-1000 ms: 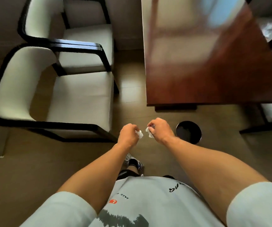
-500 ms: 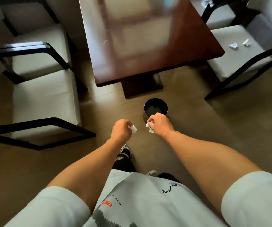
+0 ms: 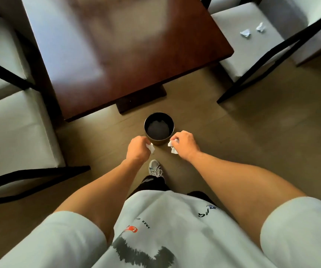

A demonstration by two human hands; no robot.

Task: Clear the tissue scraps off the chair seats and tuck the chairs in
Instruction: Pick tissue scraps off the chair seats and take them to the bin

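At the left of the frame two cream padded chairs with black frames (image 3: pixel 16 130) are sitting pulled out from the table, seats showing no scraps. Centre frame, the left hand (image 3: pixel 137 149) is curling its fingers around a small white tissue scrap (image 3: pixel 151 147), hovering just short of the round black waste bin (image 3: pixel 159 128) standing on the brown floor (image 3: pixel 272 142) near the edge of the dark red-brown wooden table (image 3: pixel 128 51). The right hand (image 3: pixel 184 145) is pinching a second crumpled white tissue scrap (image 3: pixel 173 146) just beside the bin's near rim. Step in hand looks like the drop into the bin; next move is calling for both hands going forward over the opening and releasing. Upper right, a third cream chair with black frame (image 3: pixel 252 55) is holding two more white tissue scraps (image 3: pixel 252 30) on its seat, so the task is roughly half done. Open floor is lying to the right of the bin for walking there; table corner and chair legs are crowding the way.
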